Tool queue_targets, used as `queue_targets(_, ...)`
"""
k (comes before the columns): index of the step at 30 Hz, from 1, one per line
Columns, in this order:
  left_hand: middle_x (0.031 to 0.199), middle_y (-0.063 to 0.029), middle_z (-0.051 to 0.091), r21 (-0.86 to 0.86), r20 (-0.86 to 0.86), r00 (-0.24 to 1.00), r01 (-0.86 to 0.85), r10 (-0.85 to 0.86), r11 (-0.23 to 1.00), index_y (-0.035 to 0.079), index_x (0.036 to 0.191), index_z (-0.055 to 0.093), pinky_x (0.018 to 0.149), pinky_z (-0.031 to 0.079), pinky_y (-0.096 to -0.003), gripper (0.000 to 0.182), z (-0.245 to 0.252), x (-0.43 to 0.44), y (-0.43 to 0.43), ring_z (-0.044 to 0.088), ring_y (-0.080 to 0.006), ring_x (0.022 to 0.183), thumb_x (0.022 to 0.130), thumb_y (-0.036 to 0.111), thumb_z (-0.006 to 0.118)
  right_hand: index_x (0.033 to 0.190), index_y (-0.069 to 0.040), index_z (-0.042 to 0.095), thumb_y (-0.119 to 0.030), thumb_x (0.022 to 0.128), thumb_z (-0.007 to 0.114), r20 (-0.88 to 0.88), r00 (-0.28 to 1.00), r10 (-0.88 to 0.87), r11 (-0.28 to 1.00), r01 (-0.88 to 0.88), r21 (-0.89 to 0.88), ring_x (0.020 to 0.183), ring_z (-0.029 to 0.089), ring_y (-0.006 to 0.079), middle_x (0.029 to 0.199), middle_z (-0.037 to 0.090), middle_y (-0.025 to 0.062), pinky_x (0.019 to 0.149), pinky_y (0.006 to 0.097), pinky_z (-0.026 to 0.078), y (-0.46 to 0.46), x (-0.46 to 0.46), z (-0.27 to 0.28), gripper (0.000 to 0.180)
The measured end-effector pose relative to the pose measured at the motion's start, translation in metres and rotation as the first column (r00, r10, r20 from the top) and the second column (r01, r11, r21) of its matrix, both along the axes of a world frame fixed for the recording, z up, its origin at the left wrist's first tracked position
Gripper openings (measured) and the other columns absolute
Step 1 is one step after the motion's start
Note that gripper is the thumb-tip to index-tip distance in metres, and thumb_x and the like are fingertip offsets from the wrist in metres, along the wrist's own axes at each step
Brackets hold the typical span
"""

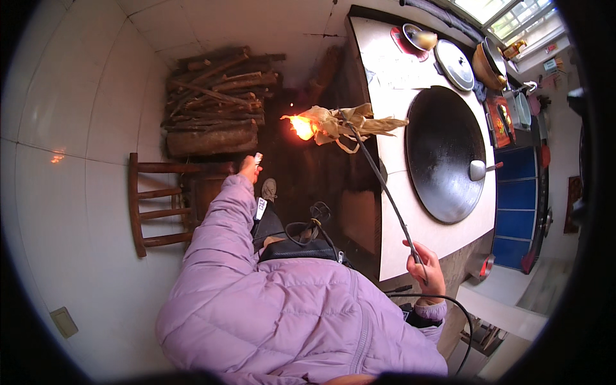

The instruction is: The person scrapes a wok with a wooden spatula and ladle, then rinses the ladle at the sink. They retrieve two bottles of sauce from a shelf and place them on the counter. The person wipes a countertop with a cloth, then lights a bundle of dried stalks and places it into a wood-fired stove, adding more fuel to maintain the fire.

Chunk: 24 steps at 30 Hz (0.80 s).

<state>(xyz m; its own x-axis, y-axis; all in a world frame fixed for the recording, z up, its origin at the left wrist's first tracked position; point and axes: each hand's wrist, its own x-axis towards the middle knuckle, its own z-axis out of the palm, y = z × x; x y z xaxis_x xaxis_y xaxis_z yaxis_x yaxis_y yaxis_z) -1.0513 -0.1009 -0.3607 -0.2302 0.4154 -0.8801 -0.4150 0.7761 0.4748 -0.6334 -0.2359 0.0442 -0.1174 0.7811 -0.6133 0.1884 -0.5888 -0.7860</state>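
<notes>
My right hand (427, 269) grips the handle end of long, dark metal fire tongs (385, 185). At their far end the tongs hold a bundle of dry corn husks (332, 122). Bright flame (303, 127) burns on the left tip of the bundle, while its pale right end reaches over the stove edge. My left hand (250, 168) is closed around a small whitish object, apparently a lighter (258, 158), below and left of the flame. The fingers partly hide it.
Stacked firewood (216, 101) lies against the wall, near a wooden chair (163, 195). On the right, a tiled stove top (394, 168) holds a large wok (445, 159) with a ladle (477, 170), and a metal lid (454, 64). A black cable (462, 308) hangs beside my right arm.
</notes>
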Motion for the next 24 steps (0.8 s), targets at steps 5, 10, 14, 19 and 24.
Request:
queue_targets(5,0.06,-0.0012,0.05,-0.093,0.013,1.0,0.008,-0.007,0.996,0.013,0.087,0.052,0.031,0.029,-0.0216,0.045,-0.01,-0.041,-0.053,0.037,-0.0088,0.042,0.086,0.051,0.027,0.102,-0.004,0.052,-0.003,0.069,0.06,0.133,0.988,0.076,0.992,-0.061,-0.108,0.059,0.037,0.0025,0.067,0.04,-0.0068,0.051,0.0177,0.029,0.015,-0.017,-0.03,0.033)
queue_targets(10,0.048,0.0,0.042,-0.209,-0.049,0.998,-0.047,0.038,0.977,0.007,0.071,0.054,0.032,0.029,-0.0231,0.057,-0.017,-0.079,-0.07,0.034,-0.0105,0.037,0.083,0.056,0.028,0.093,-0.004,0.05,-0.007,0.069,0.062,0.282,0.945,0.163,0.982,-0.127,-0.142,0.061,0.039,0.004,0.069,0.041,-0.0046,0.052,0.0191,0.033,0.018,-0.025,-0.07,0.028)
queue_targets(14,0.047,-0.0001,0.041,-0.277,-0.032,0.999,-0.002,-0.007,0.961,0.008,0.071,0.055,0.033,0.03,-0.0245,0.057,-0.031,-0.1,-0.054,0.034,-0.0115,0.036,0.082,0.057,0.028,0.093,-0.004,0.047,-0.019,0.067,0.065,0.608,0.719,0.337,0.932,-0.347,-0.107,0.054,0.052,0.0183,0.061,0.051,0.0045,0.05,0.0311,0.04,0.012,-0.027,-0.107,0.036)
queue_targets(19,0.053,-0.0007,0.045,-0.267,-0.021,0.973,0.216,-0.23,0.939,0.009,0.077,0.056,0.035,0.031,-0.0256,0.051,-0.033,-0.107,-0.008,0.034,-0.0113,0.038,0.085,0.053,0.031,0.097,-0.005,0.044,-0.029,0.068,0.063,0.888,0.358,0.291,0.856,-0.512,-0.074,0.057,0.057,0.0335,0.063,0.057,0.0144,0.049,0.042,0.044,-0.027,-0.037,-0.147,0.042)
queue_targets(24,0.048,0.0005,0.041,-0.281,-0.122,0.853,0.461,-0.508,0.842,0.009,0.065,0.055,0.035,0.03,-0.0262,0.057,-0.023,-0.102,0.038,0.034,-0.0119,0.037,0.083,0.056,0.031,0.097,-0.007,0.047,-0.029,0.069,0.064,0.98,0.16,0.117,0.89,-0.454,-0.033,0.049,0.056,0.0278,0.061,0.054,0.0099,0.043,0.0371,0.043,-0.078,-0.063,-0.167,0.039)
